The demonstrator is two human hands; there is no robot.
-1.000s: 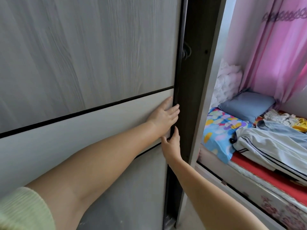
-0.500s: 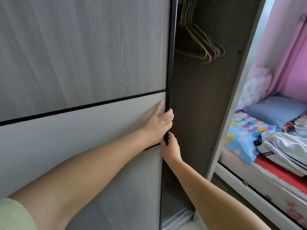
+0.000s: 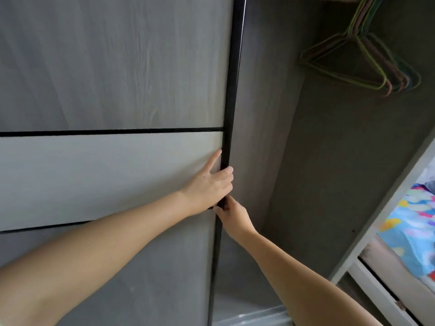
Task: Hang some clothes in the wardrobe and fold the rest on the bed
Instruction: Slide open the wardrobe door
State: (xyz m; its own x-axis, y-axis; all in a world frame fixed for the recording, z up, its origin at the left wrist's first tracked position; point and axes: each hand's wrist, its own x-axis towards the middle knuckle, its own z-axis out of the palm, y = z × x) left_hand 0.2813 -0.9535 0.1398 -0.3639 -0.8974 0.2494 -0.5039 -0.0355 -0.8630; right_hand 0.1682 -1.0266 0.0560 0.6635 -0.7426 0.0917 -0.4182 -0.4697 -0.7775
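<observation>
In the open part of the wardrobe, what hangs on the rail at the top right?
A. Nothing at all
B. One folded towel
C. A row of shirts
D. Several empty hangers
D: a bunch of thin coloured hangers hangs on the rail with no clothes on them, while the left hand and the right hand grip the dark edge of the sliding door.

No readable text, label, brand or number anywhere in view.

Matt grey wood-grain wardrobe door (image 3: 113,62), glossy black edge strip (image 3: 231,90) right of it, smooth thin coated hangers (image 3: 367,60) further right, soft printed cloth on bed (image 3: 414,231) far right of door
</observation>
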